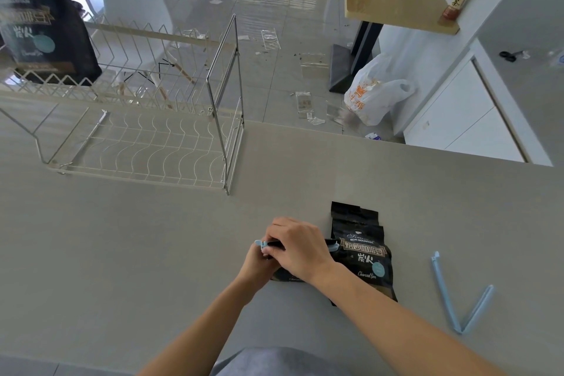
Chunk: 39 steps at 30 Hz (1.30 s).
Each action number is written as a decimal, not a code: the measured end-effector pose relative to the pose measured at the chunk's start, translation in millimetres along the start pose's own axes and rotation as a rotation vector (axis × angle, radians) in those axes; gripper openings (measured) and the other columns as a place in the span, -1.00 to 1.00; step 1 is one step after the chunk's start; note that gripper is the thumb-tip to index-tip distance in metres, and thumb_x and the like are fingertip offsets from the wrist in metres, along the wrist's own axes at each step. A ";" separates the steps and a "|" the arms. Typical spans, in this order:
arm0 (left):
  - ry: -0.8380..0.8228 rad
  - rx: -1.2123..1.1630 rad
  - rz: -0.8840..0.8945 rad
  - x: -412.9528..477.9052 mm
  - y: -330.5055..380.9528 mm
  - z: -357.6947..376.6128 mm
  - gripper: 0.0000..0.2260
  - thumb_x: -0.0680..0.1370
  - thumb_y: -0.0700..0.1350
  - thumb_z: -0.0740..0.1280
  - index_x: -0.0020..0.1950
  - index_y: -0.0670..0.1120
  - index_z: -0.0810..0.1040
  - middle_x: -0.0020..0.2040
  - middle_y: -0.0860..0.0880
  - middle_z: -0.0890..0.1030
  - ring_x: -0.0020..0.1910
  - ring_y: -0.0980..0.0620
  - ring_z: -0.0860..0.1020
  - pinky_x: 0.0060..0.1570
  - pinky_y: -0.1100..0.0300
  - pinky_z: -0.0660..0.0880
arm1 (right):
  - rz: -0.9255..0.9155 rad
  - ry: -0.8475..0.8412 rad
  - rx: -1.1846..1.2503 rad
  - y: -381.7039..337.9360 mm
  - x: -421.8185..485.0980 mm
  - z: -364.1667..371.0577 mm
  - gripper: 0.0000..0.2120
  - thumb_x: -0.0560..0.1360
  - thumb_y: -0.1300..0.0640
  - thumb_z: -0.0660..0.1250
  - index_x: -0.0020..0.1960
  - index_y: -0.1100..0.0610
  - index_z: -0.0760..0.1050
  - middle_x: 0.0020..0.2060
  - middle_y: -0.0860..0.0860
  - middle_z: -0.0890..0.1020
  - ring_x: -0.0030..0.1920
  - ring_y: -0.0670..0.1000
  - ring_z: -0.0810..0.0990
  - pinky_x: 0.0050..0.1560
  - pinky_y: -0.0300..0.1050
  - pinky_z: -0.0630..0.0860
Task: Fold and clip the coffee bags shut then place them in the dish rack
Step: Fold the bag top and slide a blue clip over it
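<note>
Your right grip [300,249] curls over your left grip [259,264], both pinching the blue clip [259,243] across the coffee bag [287,277] under them on the worktop [152,253], spare clip [445,291] open well right.

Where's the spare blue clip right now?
In the head view, the spare blue clip lies open in a V on the grey counter, at lower right, just to the right of the unclipped coffee bag.
</note>
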<state>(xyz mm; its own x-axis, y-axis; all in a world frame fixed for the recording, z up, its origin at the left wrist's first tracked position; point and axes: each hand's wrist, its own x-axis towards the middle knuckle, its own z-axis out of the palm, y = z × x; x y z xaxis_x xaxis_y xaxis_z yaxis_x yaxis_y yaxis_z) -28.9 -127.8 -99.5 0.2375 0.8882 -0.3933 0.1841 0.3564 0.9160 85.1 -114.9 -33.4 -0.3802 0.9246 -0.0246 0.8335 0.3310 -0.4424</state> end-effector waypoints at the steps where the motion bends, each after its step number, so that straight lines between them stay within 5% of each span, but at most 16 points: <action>1: -0.008 -0.009 0.001 -0.4 1.8 -0.4 -0.66 0.45 -0.34 0.26 -0.37 0.08 0.54 -0.43 0.15 0.62 -0.38 0.26 0.57 -0.41 0.43 0.45 | 0.009 -0.003 0.010 1.2 0.6 -1.3 -0.82 0.43 -0.05 0.37 -0.12 0.05 0.54 -0.15 -0.06 0.58 -0.10 -0.02 0.53 -0.16 -0.09 0.47; 11: -0.150 -0.086 -0.017 -8.4 10.9 -14.7 -0.89 0.45 -0.17 0.33 -0.14 0.01 0.62 -0.22 0.10 0.68 -0.11 0.12 0.63 -0.16 0.37 0.52 | 0.000 0.093 0.124 8.1 -15.9 -10.4 -0.90 0.43 0.04 0.41 -0.09 0.04 0.61 -0.16 -0.07 0.61 -0.10 -0.07 0.52 -0.19 -0.08 0.51; 16: -0.076 -0.342 -0.133 -16.0 3.5 -28.1 -0.73 0.53 -0.03 0.16 -0.03 0.03 0.66 0.06 0.11 0.67 0.23 0.08 0.49 0.23 0.10 0.36 | 0.018 0.112 0.125 7.1 -13.8 -10.6 -0.87 0.42 0.00 0.43 -0.17 0.05 0.58 -0.22 -0.09 0.59 -0.18 -0.09 0.50 -0.29 -0.15 0.46; 20: -0.062 -0.309 -0.145 -21.3 8.7 -20.7 -0.54 0.47 0.25 0.18 0.13 -0.03 0.60 0.21 0.02 0.60 0.27 0.14 0.47 0.32 0.06 0.32 | 0.024 0.124 0.140 5.5 -14.3 -10.3 -0.86 0.42 -0.02 0.42 -0.19 0.03 0.55 -0.24 -0.11 0.59 -0.17 -0.11 0.49 -0.29 -0.18 0.43; 30: 0.036 -0.314 -0.036 -26.2 12.3 -9.9 -0.75 0.50 0.13 0.29 0.12 0.09 0.57 0.10 0.00 0.64 0.17 0.08 0.55 0.18 0.11 0.44 | 0.032 0.180 0.196 4.5 -22.4 -8.9 -0.90 0.42 0.03 0.44 -0.20 0.01 0.55 -0.24 -0.13 0.60 -0.16 -0.14 0.49 -0.29 -0.17 0.46; 39: 0.077 -0.233 0.007 -38.1 7.1 -20.9 -0.79 0.59 -0.08 0.20 0.18 -0.03 0.53 0.11 -0.07 0.63 0.14 0.00 0.57 0.20 0.08 0.47 | -0.022 0.200 0.269 -6.5 -29.5 -4.5 -0.93 0.41 0.08 0.45 -0.23 0.04 0.59 -0.27 -0.10 0.62 -0.17 -0.07 0.55 -0.27 -0.04 0.52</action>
<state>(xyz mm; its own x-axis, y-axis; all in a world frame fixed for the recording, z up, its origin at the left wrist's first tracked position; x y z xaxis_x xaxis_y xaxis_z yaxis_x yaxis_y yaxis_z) -56.6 -153.1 -76.3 0.1634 0.9070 -0.3881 -0.0445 0.3998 0.9155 92.7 -143.5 -25.8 -0.2883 0.9453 0.1524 0.6800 0.3142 -0.6625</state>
